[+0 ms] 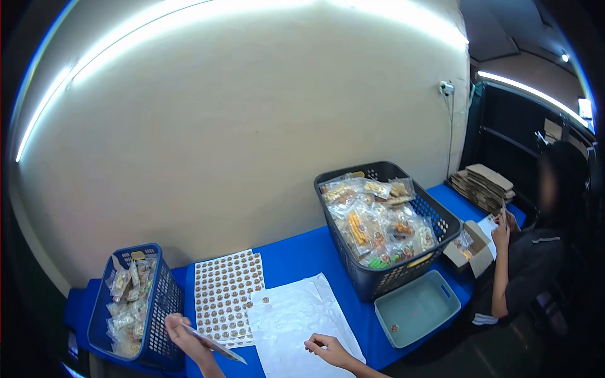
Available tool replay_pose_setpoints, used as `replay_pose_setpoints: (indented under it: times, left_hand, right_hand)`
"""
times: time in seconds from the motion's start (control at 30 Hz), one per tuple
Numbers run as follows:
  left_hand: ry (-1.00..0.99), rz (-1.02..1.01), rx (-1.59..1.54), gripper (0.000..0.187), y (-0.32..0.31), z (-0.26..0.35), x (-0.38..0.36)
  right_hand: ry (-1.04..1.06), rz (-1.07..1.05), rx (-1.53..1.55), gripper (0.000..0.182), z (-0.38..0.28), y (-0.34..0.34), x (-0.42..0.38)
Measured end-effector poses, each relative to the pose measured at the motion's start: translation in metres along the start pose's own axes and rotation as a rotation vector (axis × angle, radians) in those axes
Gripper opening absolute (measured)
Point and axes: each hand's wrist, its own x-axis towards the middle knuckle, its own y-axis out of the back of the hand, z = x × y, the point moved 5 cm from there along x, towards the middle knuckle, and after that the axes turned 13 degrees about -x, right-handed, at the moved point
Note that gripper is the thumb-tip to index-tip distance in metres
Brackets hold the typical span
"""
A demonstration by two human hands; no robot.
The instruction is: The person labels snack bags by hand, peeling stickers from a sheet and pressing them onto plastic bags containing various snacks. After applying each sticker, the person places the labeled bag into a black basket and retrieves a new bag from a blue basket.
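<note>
My left hand (183,335) is closed around a thin flat packet (222,351), seen nearly edge-on, beside the blue basket. Its contents do not show from this angle. My right hand (331,351) hovers over or rests on a crinkled white sheet (293,324); its fingers are curled into a pinch, and anything between them is too small to tell. One round sticker sits near that sheet's upper left corner. Between the white sheet and the blue basket lies a sticker sheet (227,296) with rows of round brown labels.
A blue basket (161,315) holds bagged snacks at left. A larger dark basket (378,290) of snack packets stands at centre right, with a green-grey tray (413,340) before it. A co-worker (535,252) sits right, beside an open carton (482,258) and stacked cardboard (482,189).
</note>
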Motion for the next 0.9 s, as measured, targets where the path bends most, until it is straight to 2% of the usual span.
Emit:
replay_pose_setpoints:
  times: [0.07,0.13,0.17,0.2,0.23,0.27,0.37,0.4,0.43,0.5,0.53,0.6,0.63,0.67,0.77,0.9]
  left_hand:
    - [0.026,-0.211,-0.045,0.018,-0.006,-0.027,-0.008]
    - [0.196,-0.355,-0.115,0.018,-0.021,-0.054,-0.036]
    - [0.186,-0.567,-0.218,0.018,-0.023,-0.080,-0.043]
    - [0.407,-0.557,-0.410,0.020,-0.032,-0.096,-0.059]
    - [0.728,-0.410,-0.544,0.021,-0.042,-0.103,-0.076]
    - [0.943,-0.351,-0.645,0.021,-0.042,-0.117,-0.090]
    - [1.248,-0.315,-0.802,0.026,-0.048,-0.135,-0.113]
    - [1.231,-0.333,-0.698,0.033,-0.046,-0.132,-0.114]
    - [1.212,-0.350,-0.593,0.039,-0.044,-0.126,-0.114]
    - [1.167,-0.381,-0.378,0.052,-0.040,-0.116,-0.111]
    - [1.314,-0.457,-0.537,0.061,-0.031,-0.122,-0.115]
    - [1.336,-0.567,-0.341,0.060,-0.024,-0.124,-0.125]
    - [1.345,-0.618,-0.243,0.060,-0.019,-0.126,-0.130]
    - [1.307,-0.748,0.025,0.047,-0.007,-0.139,-0.133]
    - [1.149,-0.796,0.120,0.040,0.001,-0.144,-0.134]
    - [1.124,-0.759,0.058,0.043,-0.007,-0.129,-0.138]
  right_hand:
    - [-0.083,-0.112,0.053,0.019,0.018,-0.005,0.005]
    - [-0.062,-0.234,0.147,0.027,0.012,-0.018,0.007]
    - [-0.051,-0.291,0.198,0.033,0.009,-0.024,0.008]
    - [-0.055,-0.445,0.230,0.044,0.009,-0.030,0.006]
    - [-0.042,-0.511,0.265,0.047,0.009,-0.037,0.005]
    - [-0.034,-0.559,0.327,0.046,0.005,-0.038,0.001]
    - [-0.078,-0.643,0.453,0.040,-0.005,-0.024,-0.003]
    - [-0.102,-0.661,0.487,0.037,-0.005,-0.019,-0.005]
    - [-0.057,-0.555,0.502,0.028,0.002,-0.011,0.000]
    - [-0.103,-0.288,0.456,0.021,0.005,0.010,0.006]
    - [-0.089,-0.230,0.466,0.020,0.006,0.018,0.009]
    - [-0.107,-0.134,0.402,0.019,0.004,0.030,0.012]
    - [-0.113,-0.162,0.351,0.020,0.002,0.029,0.013]
    - [-0.121,-0.190,0.299,0.020,0.001,0.026,0.014]
    - [-0.122,-0.207,0.236,0.022,0.008,0.025,0.021]
    - [-0.016,-0.128,0.176,0.022,-0.004,0.055,0.030]
